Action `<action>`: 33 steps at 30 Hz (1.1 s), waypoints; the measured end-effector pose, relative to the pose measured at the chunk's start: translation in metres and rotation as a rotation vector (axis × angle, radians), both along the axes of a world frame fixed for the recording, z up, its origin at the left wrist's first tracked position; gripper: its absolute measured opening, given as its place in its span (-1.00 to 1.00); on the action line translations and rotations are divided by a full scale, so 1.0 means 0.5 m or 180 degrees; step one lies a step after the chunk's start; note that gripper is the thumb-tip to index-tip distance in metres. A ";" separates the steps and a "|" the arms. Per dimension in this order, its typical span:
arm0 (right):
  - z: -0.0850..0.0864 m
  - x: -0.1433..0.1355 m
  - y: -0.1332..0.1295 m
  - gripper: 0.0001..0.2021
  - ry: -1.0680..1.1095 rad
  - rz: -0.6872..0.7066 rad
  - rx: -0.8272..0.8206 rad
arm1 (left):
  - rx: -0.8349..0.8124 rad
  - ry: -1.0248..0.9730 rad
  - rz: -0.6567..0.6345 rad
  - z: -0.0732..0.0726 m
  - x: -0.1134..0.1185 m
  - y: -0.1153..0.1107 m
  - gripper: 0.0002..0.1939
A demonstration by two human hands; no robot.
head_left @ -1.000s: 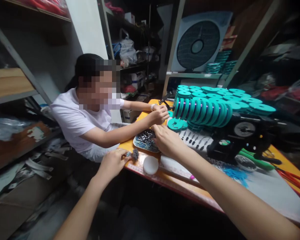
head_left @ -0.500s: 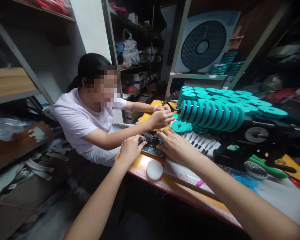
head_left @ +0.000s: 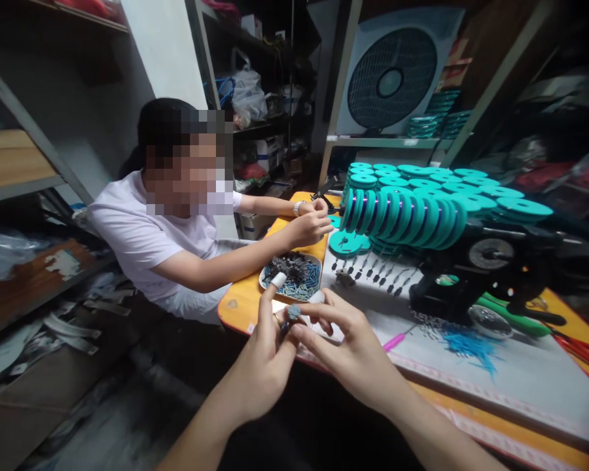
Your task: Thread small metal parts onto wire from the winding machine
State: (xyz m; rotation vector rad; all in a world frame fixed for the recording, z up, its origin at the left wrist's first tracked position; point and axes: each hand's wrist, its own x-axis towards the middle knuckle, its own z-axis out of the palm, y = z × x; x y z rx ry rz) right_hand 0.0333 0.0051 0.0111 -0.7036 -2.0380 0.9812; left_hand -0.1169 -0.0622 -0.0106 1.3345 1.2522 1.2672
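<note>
The person's left hand and right hand are meeting in front of the bench, near its front edge, with a small blue-grey clump sitting between them. The left fingers are closing on the clump, gripping it from the left, while the forefinger, wearing a white covering on its tip, is stretching toward the tray. The right thumb and forefinger are coming together at the clump's right side; whether they are gripping it too, I cannot tell. Just beyond the hands, the white-rimmed tray is holding many slim blue pieces with a dark heap lying on top. To the right, a brownish lump, a row of slender dark pieces and a magenta-handled tool are resting on a white sheet. Farther along, blue strands are lying near a clear dish. Teal discs are lining up beside a black machine. Across the tray, a co-worker in a white shirt is sitting with both hands close together.
</note>
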 end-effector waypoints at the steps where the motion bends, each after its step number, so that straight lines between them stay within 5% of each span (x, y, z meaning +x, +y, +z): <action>1: -0.007 0.000 -0.008 -0.87 0.0160 -0.0005 -0.0172 | -0.0045 0.0080 -0.0046 0.000 0.008 -0.010 -0.26; 6: -0.029 0.026 -0.035 -0.86 0.0513 0.0152 -0.0626 | -0.0222 -0.0282 -0.0531 0.000 0.026 -0.030 -0.28; 11: -0.016 0.074 -0.067 -0.79 0.0134 -0.0011 0.0532 | -0.0509 -0.2035 -0.1699 -0.020 0.034 -0.028 -0.33; 14: -0.010 0.096 -0.085 -0.76 -0.0083 0.0124 0.1081 | -0.0890 -0.2529 -0.2025 -0.042 0.040 -0.034 -0.51; 22: -0.032 0.126 -0.117 -0.80 -0.0431 0.0185 0.1463 | -0.1475 -0.1333 -0.2094 -0.046 0.046 -0.064 -0.52; 25: -0.033 0.133 -0.125 -0.83 -0.0421 0.0250 0.0952 | -0.1631 -0.1057 -0.2111 -0.040 0.044 -0.070 -0.49; 30: -0.031 0.131 -0.131 -0.91 -0.0003 0.0811 -0.0769 | -0.1921 -0.1527 -0.2471 -0.050 0.033 -0.081 -0.48; 33: -0.037 0.122 -0.130 -0.84 0.0193 0.1025 -0.1066 | -0.1841 -0.1185 -0.2599 -0.054 0.033 -0.081 -0.39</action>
